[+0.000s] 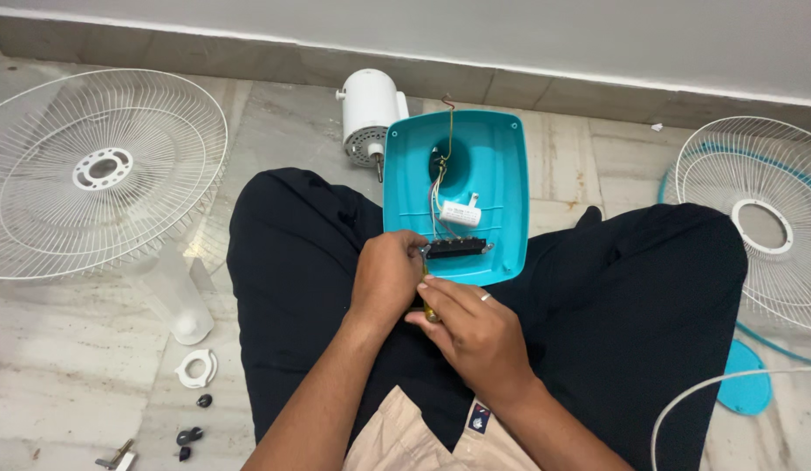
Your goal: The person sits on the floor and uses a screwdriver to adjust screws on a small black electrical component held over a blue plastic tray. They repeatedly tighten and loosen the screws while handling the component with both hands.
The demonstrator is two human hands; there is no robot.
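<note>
Left hand (386, 275) fingers pinch end of black switch block (458, 248) inside turquoise fan base cover (501, 166) on lap. Right hand (475, 327) fingers grip yellow-handled screwdriver (425, 292) beside it.

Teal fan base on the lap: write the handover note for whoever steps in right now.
Left hand: steadies the black switch block at the near edge of the teal base cover.
Right hand: grips a yellow-handled screwdriver, tip hidden behind the left hand.
Done: fan stripped; the cover lies open on the lap, wires and white capacitor exposed. White motor sits behind it, grilles on the floor either side, small knobs at left.
Left: the switch block is apparently still being worked on.
</note>
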